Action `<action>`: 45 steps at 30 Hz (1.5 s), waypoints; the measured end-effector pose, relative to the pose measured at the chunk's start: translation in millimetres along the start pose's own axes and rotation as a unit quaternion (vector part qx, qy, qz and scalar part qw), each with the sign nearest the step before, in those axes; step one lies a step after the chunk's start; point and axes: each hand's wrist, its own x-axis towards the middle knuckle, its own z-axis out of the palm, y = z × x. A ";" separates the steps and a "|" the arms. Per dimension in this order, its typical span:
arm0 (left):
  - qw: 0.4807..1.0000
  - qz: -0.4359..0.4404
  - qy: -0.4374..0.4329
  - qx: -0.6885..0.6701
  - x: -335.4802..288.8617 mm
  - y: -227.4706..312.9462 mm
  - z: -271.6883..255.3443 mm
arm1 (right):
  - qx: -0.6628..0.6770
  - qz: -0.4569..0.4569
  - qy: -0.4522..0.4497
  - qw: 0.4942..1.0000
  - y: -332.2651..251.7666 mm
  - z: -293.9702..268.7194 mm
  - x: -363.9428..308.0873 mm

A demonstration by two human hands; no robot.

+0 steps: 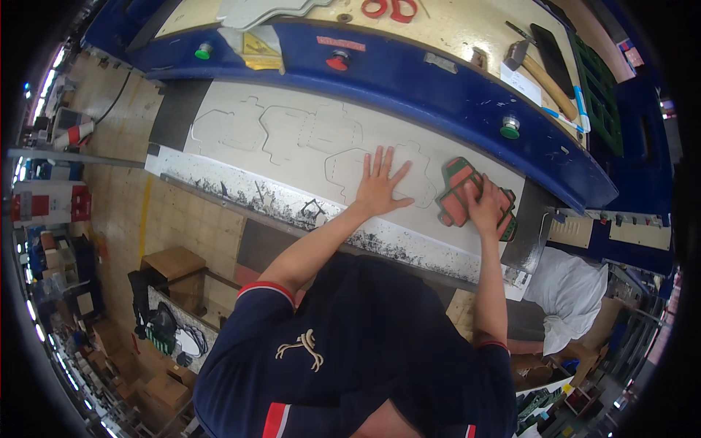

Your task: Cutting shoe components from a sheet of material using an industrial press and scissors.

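My left hand (pixel 377 188) lies flat on a pale grey sheet (pixel 234 155), its fingers spread. Cut outlines of angular, box-like shapes run across this sheet, and the hand rests over one of them. To the right, my right hand (pixel 483 207) grips a cutting die (pixel 458 175) with red padding and green edges. The die sits on the sheet near its right end, and my fingers cover part of its middle. Beneath the sheet's near edge runs a scuffed white board (pixel 288 201) with black marks.
Beyond the sheet stretches a blue machine beam (pixel 423 95) with green buttons (pixel 510 128) and a red button (pixel 338 60). On its top lie a hammer (pixel 548 86), red-handled scissors (pixel 391 9) and a black flat block (pixel 553 60). A white sack (pixel 573 292) stands at right; cardboard boxes (pixel 171 264) sit at left.
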 end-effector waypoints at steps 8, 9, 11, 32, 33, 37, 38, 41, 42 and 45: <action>1.000 0.015 -0.002 0.023 1.3 0.6 8.7 | -0.012 -0.098 0.168 0.981 3.3 18.6 -12.0; 1.000 0.007 -0.003 0.024 1.3 0.9 8.8 | -0.015 -0.088 0.172 0.981 0.3 18.1 -10.3; 1.000 0.019 -0.020 0.012 6.6 8.1 5.4 | -0.005 -0.155 0.160 0.975 2.1 14.2 -3.1; 0.995 -0.017 -0.016 -0.094 25.9 64.1 25.0 | 0.103 0.014 0.126 0.987 149.5 -21.8 -58.9; 0.995 -0.020 -0.016 -0.094 22.2 68.0 26.2 | 0.090 0.029 0.158 0.983 155.0 -16.8 -59.3; 0.995 -0.038 -0.027 -0.087 30.2 71.0 26.8 | 0.087 0.060 0.177 0.978 158.0 -9.7 -52.7; 0.995 -0.040 -0.021 -0.084 30.9 70.5 28.5 | 0.102 0.063 0.174 0.977 159.6 -9.5 -51.5; 0.996 -0.038 -0.022 -0.080 32.3 70.0 28.4 | 0.113 0.067 0.168 0.977 161.3 -9.6 -52.1; 0.996 -0.040 -0.025 -0.073 33.3 70.7 26.8 | 0.113 0.062 0.165 0.978 160.2 -10.3 -53.2; 0.997 -0.041 -0.025 -0.063 31.7 66.4 27.5 | 0.141 0.055 0.159 0.976 153.5 -10.1 -51.9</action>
